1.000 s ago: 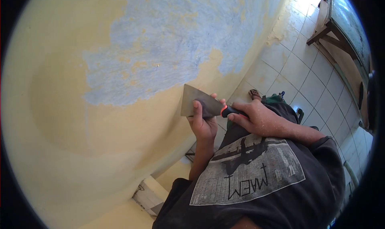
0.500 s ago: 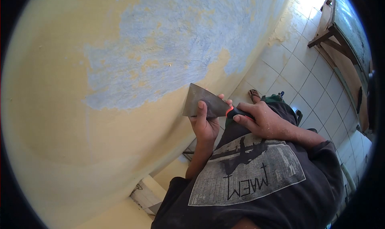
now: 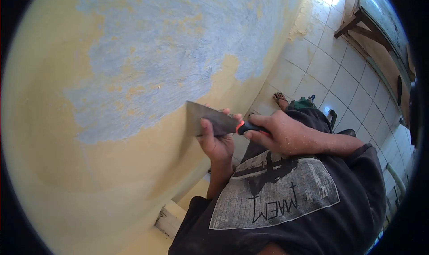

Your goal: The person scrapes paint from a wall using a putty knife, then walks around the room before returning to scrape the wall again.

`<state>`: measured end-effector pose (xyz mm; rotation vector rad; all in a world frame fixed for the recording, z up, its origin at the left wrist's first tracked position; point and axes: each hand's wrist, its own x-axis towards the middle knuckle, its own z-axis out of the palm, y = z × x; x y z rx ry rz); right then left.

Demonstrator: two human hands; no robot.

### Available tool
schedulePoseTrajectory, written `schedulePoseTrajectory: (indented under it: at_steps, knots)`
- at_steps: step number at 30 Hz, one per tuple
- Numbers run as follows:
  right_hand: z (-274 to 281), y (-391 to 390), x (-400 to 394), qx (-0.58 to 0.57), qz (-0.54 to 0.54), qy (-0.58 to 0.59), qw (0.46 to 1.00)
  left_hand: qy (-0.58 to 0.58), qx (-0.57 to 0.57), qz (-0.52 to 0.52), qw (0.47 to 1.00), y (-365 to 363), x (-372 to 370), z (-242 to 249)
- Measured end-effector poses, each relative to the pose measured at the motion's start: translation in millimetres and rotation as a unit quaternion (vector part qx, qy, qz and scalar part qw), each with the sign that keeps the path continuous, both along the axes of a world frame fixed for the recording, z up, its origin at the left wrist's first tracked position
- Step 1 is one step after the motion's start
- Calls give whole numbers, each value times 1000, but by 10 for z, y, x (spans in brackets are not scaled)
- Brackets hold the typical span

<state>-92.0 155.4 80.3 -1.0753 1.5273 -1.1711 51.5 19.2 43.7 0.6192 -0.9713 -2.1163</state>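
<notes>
1. Head view: scraper (image 3: 222,124) sits in front of the torso, beside the wall (image 3: 134,179), blade pointing wallward.
2. Grip: right hand (image 3: 283,132) clenched round the black-and-red handle (image 3: 242,128); left hand (image 3: 217,145) pinching the blade, thumb on the near face, fingers behind.
3. Step, my read: two-handed handling of the blade, maybe wiping or checking it. Wall shows a blue-grey patch (image 3: 156,63) bordered by yellow.
4. Next move, judging: any blade work calls for left thumb and fingers clear of the edge, right grip kept firm.
5. Hidden: blade's far face, most left fingers, handle butt inside the right hand. Can't tell whether the blade corner touches the wall. Table (image 3: 380,29) at upper right is cut off by the dark lens border.
</notes>
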Motion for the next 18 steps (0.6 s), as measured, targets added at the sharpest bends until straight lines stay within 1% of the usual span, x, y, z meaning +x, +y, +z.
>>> schedulePoseTrajectory:
  at_steps: [2, 5, 8, 11, 14, 17, 18]
  knots:
    - [26, -5, 34, 2, 12, -12, 1000, 17, 11, -8, 1000, 10, 15, 94]
    - [-12, 40, -24, -2, -12, -7, 1000, -10, 3, 37, 999, 45, -59, 43]
    - [-14, 6, -42, 5, -3, -13, 1000, -26, 22, 75, 997, 80, -116, 33]
    - [77, -89, -1, -33, 29, 5, 999, 96, 1, -1, 995, -7, 26, 205]
    - [41, -44, -51, -25, 16, 12, 999, 39, -21, 8, 999, 16, 33, 143]
    - [-57, 57, -85, 33, 2, 10, 999, -46, 28, 50, 997, 121, -100, -75]
    - [-64, 40, -53, 27, 4, 4, 1000, -42, 24, 56, 997, 120, -81, -59]
